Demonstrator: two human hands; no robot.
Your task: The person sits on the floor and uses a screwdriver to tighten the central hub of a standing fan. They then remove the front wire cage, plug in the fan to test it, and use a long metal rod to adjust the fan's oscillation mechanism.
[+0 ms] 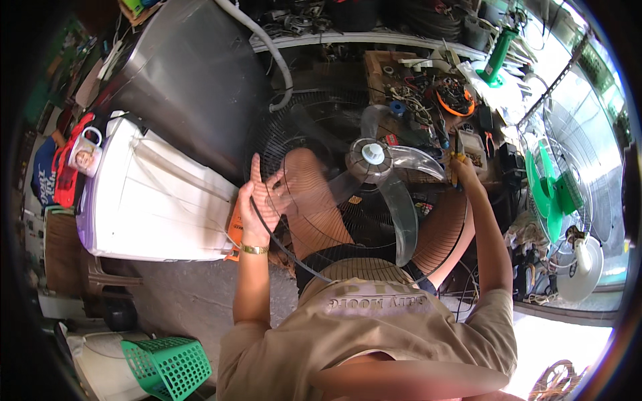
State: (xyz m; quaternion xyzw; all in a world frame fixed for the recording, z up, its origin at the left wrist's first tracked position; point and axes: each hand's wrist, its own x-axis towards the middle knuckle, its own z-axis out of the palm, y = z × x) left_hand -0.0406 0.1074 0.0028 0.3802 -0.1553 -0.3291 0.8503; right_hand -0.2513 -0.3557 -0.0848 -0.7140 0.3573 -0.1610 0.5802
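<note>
A fan with clear blades (406,220) and a silver hub (366,162) lies across my lap, ringed by a dark wire guard (328,271). My left hand (261,194) is at the guard's left side, touching the wire, its fingers stretched apart. My right hand (463,168) is closed on a yellow-handled tool (456,162) at the guard's upper right, beside the cluttered bench; the tool's working end is hard to make out.
A workbench (378,67) holds wires, tools and an orange bowl (456,107). A white appliance (157,200) and a metal cabinet (187,67) stand left. Green-bladed fan (555,194) stands right; green basket (167,364) sits lower left.
</note>
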